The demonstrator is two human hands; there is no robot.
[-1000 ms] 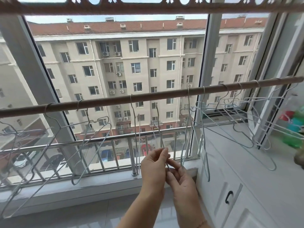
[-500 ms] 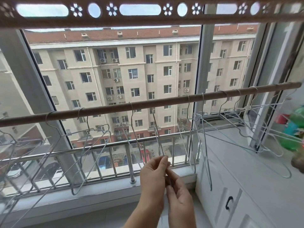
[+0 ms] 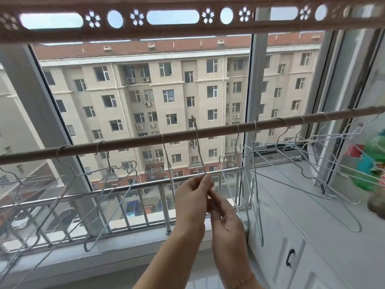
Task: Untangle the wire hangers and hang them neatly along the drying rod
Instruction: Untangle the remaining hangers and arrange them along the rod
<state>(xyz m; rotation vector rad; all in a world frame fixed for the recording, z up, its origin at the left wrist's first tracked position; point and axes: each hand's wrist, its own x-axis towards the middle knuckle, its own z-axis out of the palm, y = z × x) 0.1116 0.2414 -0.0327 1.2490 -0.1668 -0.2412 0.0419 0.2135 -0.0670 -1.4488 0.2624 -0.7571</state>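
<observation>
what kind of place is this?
Likely an enclosed apartment balcony used for laundry: drying rod hung with wire hangers, windows facing an apartment block, white cabinet on the right.

Thin shiny metal wire hangers [image 3: 257, 197], matt brown rod [image 3: 145, 140], polished steel railing [image 3: 83, 196], glossy white cabinet [image 3: 275, 236]

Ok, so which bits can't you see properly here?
All in the head view:
Held hanger: its lower part is hidden behind the left hand and right hand that pinch it.
Left hangers: they overlap and are cut off by the left edge, so they can't be counted.
Green and red thing: blurred and cut off by the right edge.
Drying rod: both ends run past the frame edges.
</observation>
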